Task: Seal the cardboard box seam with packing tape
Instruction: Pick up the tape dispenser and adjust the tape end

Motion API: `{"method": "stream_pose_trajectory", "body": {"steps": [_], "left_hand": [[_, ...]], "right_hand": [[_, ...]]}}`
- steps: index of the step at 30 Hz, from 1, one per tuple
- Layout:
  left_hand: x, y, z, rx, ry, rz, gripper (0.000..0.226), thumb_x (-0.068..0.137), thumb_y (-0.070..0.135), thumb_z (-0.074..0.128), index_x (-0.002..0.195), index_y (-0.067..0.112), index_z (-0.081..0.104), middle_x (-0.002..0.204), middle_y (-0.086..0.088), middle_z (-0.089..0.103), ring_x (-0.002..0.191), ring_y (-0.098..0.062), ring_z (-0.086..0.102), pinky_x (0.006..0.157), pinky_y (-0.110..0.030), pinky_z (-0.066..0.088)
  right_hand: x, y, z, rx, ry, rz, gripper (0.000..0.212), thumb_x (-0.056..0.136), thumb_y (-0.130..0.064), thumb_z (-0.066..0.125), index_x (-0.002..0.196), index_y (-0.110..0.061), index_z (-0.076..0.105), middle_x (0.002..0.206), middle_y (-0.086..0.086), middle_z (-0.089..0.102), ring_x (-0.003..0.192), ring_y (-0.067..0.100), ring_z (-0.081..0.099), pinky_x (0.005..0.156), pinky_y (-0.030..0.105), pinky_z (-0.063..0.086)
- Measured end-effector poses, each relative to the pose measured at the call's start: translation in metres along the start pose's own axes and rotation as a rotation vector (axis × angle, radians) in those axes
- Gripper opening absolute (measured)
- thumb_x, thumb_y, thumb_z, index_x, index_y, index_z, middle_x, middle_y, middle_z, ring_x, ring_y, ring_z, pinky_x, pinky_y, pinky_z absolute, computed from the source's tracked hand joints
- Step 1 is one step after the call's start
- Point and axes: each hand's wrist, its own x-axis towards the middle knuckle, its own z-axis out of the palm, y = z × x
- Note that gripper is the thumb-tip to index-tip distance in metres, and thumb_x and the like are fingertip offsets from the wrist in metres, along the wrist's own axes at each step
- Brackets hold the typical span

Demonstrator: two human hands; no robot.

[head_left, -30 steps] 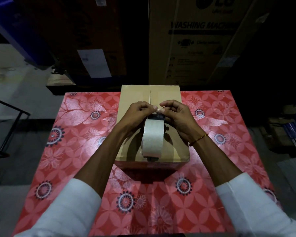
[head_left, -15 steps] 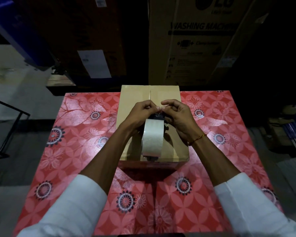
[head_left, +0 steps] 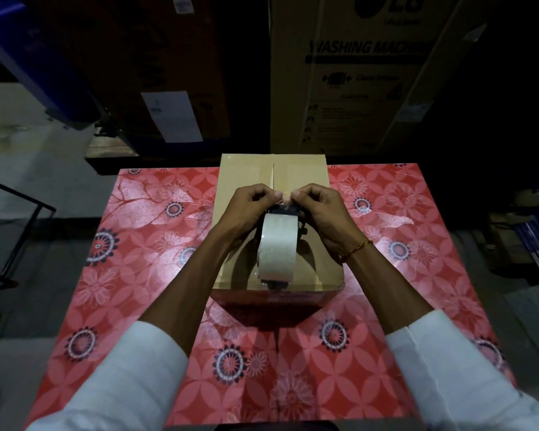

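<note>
The cardboard box [head_left: 249,178] sits at the table's [head_left: 143,275] far edge, centre seam [head_left: 274,172] untaped. A tape roll [head_left: 277,248] stands upright on it. The left hand [head_left: 251,206] and right hand [head_left: 321,209] pinch the clear tape end [head_left: 284,195] between curled fingertips.

Surface: rectangular table [head_left: 143,275] covered in red sheet with white flower prints and dark ringed medallions, filled centre and lower frame | On it: one closed brown cardboard box [head_left: 240,172], upper centre, near far edge | Box top: centre seam ran away from viewer
</note>
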Motion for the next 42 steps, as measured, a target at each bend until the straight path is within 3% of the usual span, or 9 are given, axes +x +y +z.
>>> {"method": "stream_pose_trajectory", "body": {"steps": [4, 9, 14, 21, 26, 29, 34, 37, 42], "left_hand": [[-0.001, -0.001, 0.002, 0.019, 0.021, 0.019, 0.019, 0.097, 0.026, 0.059, 0.085, 0.013, 0.065, 0.083, -0.002, 0.066, 0.077, -0.013, 0.062, 0.071, -0.028, 0.048], [-0.004, -0.003, 0.000, 0.052, 0.022, 0.017, 0.021, 0.097, 0.029, 0.059, 0.093, 0.010, 0.069, 0.090, -0.005, 0.069, 0.081, -0.012, 0.065, 0.072, -0.025, 0.051], [-0.007, -0.001, -0.009, -0.037, -0.017, -0.024, 0.017, 0.093, 0.020, 0.066, 0.099, 0.005, 0.069, 0.097, -0.011, 0.067, 0.083, -0.014, 0.066, 0.067, -0.019, 0.054], [-0.011, -0.005, -0.013, 0.075, 0.004, -0.025, 0.016, 0.097, 0.016, 0.057, 0.109, 0.018, 0.068, 0.106, -0.003, 0.066, 0.103, -0.024, 0.062, 0.086, -0.038, 0.054], [-0.031, -0.005, -0.010, 0.079, 0.008, -0.095, 0.022, 0.100, 0.023, 0.053, 0.107, 0.010, 0.069, 0.099, -0.016, 0.069, 0.084, -0.020, 0.062, 0.065, -0.023, 0.048], [-0.040, 0.005, -0.002, -0.008, -0.074, -0.175, 0.039, 0.100, 0.036, 0.051, 0.104, 0.002, 0.069, 0.087, -0.014, 0.064, 0.076, -0.021, 0.055, 0.063, -0.028, 0.041], [-0.036, 0.025, -0.005, -0.120, -0.236, -0.328, 0.039, 0.098, 0.044, 0.053, 0.105, 0.009, 0.070, 0.091, -0.012, 0.070, 0.076, -0.022, 0.064, 0.068, -0.032, 0.045], [-0.030, 0.025, -0.008, -0.201, -0.253, -0.380, 0.042, 0.094, 0.042, 0.061, 0.113, 0.005, 0.069, 0.100, -0.018, 0.070, 0.087, -0.031, 0.064, 0.080, -0.040, 0.045], [-0.029, 0.026, -0.003, -0.176, -0.174, -0.401, 0.036, 0.091, 0.030, 0.067, 0.108, -0.001, 0.068, 0.085, -0.014, 0.070, 0.068, -0.026, 0.066, 0.066, -0.034, 0.049]], "right_hand": [[-0.003, 0.001, -0.004, 0.013, -0.031, 0.004, 0.029, 0.099, -0.021, 0.063, 0.101, 0.007, 0.069, 0.094, 0.018, 0.068, 0.084, 0.022, 0.066, 0.079, 0.036, 0.056], [-0.004, 0.006, -0.007, -0.059, -0.072, -0.005, 0.024, 0.095, -0.022, 0.068, 0.098, 0.002, 0.070, 0.088, 0.017, 0.066, 0.070, 0.022, 0.060, 0.061, 0.035, 0.048], [-0.007, 0.005, -0.005, -0.069, -0.044, -0.042, 0.023, 0.098, -0.023, 0.064, 0.097, -0.001, 0.071, 0.090, 0.019, 0.066, 0.078, 0.027, 0.058, 0.068, 0.037, 0.050], [-0.018, 0.005, -0.001, -0.051, 0.140, -0.081, 0.021, 0.101, -0.021, 0.059, 0.113, -0.007, 0.069, 0.115, 0.017, 0.069, 0.100, 0.025, 0.069, 0.080, 0.038, 0.058], [-0.042, 0.014, -0.008, -0.067, 0.216, -0.072, 0.026, 0.099, -0.005, 0.055, 0.123, -0.012, 0.063, 0.116, -0.002, 0.065, 0.093, 0.012, 0.063, 0.061, 0.022, 0.051], [-0.048, 0.017, -0.009, 0.030, 0.209, -0.067, 0.031, 0.098, -0.001, 0.055, 0.125, -0.015, 0.060, 0.130, 0.005, 0.062, 0.097, 0.012, 0.061, 0.057, 0.019, 0.048], [-0.051, 0.008, 0.001, 0.160, 0.202, -0.116, 0.031, 0.094, -0.007, 0.065, 0.118, -0.028, 0.063, 0.135, 0.004, 0.061, 0.101, 0.023, 0.067, 0.070, 0.034, 0.054], [-0.052, 0.002, 0.008, 0.186, 0.197, -0.124, 0.030, 0.097, -0.005, 0.062, 0.121, -0.023, 0.061, 0.134, 0.003, 0.061, 0.099, 0.017, 0.070, 0.069, 0.029, 0.057], [-0.054, 0.003, 0.015, 0.369, 0.235, -0.056, 0.019, 0.103, -0.007, 0.052, 0.120, -0.014, 0.059, 0.131, 0.013, 0.061, 0.108, 0.021, 0.067, 0.081, 0.026, 0.058]]}}
